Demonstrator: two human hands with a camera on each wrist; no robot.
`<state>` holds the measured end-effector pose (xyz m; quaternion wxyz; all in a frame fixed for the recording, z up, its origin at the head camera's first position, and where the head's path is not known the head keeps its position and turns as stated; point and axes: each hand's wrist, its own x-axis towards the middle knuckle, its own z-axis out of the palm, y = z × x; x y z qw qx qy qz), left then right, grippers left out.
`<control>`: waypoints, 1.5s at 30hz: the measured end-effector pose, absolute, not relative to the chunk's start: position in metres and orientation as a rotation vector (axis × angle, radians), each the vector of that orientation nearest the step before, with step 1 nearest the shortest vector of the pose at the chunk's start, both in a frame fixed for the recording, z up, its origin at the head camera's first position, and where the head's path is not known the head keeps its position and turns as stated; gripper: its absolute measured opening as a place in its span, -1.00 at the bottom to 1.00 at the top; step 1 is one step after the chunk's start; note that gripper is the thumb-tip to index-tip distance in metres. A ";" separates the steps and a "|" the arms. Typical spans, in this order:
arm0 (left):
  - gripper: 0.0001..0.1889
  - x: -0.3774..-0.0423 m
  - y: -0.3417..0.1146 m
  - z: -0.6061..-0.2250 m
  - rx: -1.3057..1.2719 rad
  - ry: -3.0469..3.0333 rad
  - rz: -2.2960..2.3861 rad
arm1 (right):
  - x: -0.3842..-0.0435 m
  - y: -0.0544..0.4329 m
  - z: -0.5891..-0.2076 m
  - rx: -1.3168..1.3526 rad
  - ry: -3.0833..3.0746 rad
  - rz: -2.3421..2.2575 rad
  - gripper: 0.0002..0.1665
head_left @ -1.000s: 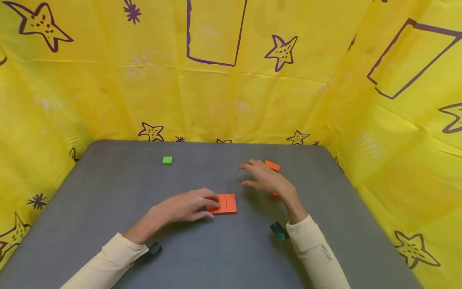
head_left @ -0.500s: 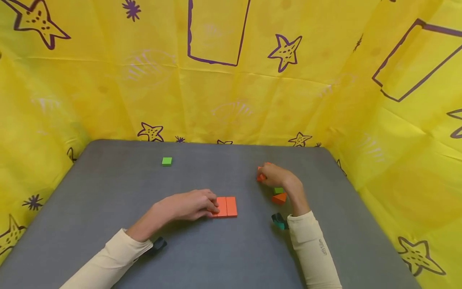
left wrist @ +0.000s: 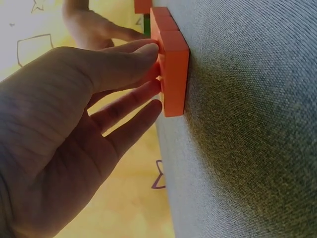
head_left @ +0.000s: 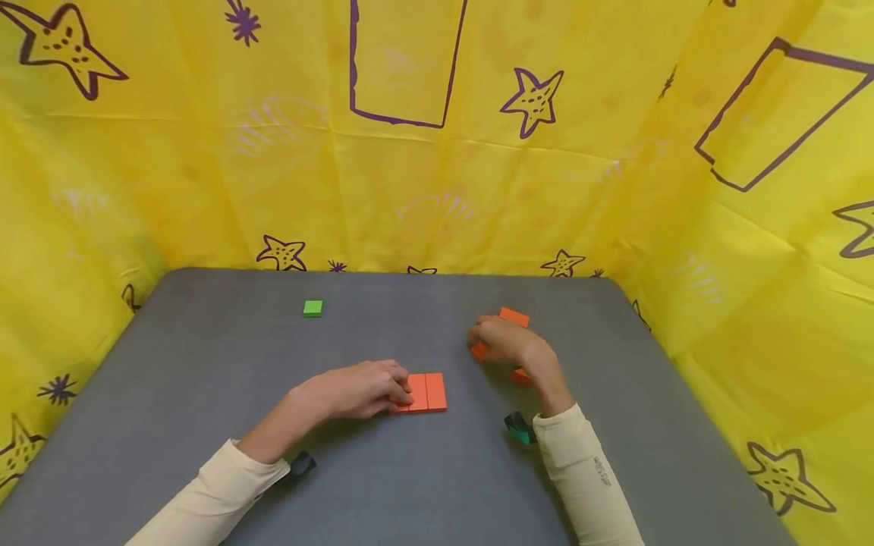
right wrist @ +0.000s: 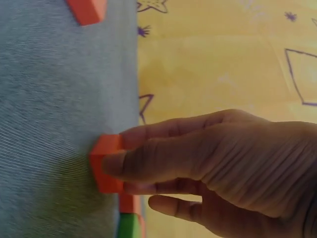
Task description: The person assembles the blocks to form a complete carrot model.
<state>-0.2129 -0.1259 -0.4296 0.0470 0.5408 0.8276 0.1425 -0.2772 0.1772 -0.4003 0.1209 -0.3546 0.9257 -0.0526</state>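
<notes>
In the head view my left hand (head_left: 358,389) rests its fingertips on the left end of a row of flat orange blocks (head_left: 426,393). The left wrist view has its fairly straight fingers touching the top face of the nearest orange block (left wrist: 175,74). To the right, my right hand (head_left: 505,341) pinches another orange block (head_left: 480,350) low over the table, partly covered by the fingers. Thumb and fingers lie on opposite sides of this held orange block (right wrist: 106,171) in the right wrist view. Whether it touches the table I cannot tell.
Behind the right hand lies an orange rectangular block (head_left: 515,315). Another orange block (head_left: 521,377) shows partly beneath the right wrist. A green block (right wrist: 128,226) appears in the right wrist view. One green square block (head_left: 312,309) lies at the back left of the grey table (head_left: 382,478).
My right hand came down on an orange block, gripped it, and brought it left and slightly nearer. My left hand stays at the row, its fingers drawn slightly closer together.
</notes>
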 end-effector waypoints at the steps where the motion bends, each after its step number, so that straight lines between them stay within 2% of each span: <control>1: -0.75 -0.213 -0.126 -0.430 1.647 2.525 0.437 | -0.277 0.176 -0.403 -1.032 2.717 -0.138 -0.88; 4: -0.74 -0.213 -0.126 -0.431 1.635 2.526 0.456 | -0.278 0.174 -0.408 -0.970 2.722 -0.093 -0.79; 12: -0.75 -0.213 -0.128 -0.431 1.636 2.534 0.474 | -0.269 0.167 -0.399 -0.821 2.656 -0.136 -0.81; 21: -0.79 -0.214 -0.127 -0.431 1.693 2.535 0.456 | -0.240 0.136 -0.379 -1.075 2.508 -0.214 -0.73; 29: -0.84 -0.216 -0.127 -0.433 1.716 2.545 0.497 | -0.221 0.103 -0.384 -1.280 2.283 -0.244 -0.73; 45: -0.96 -0.225 -0.132 -0.435 1.616 2.458 0.727 | -0.213 0.074 -0.403 -1.377 2.411 -0.019 -0.62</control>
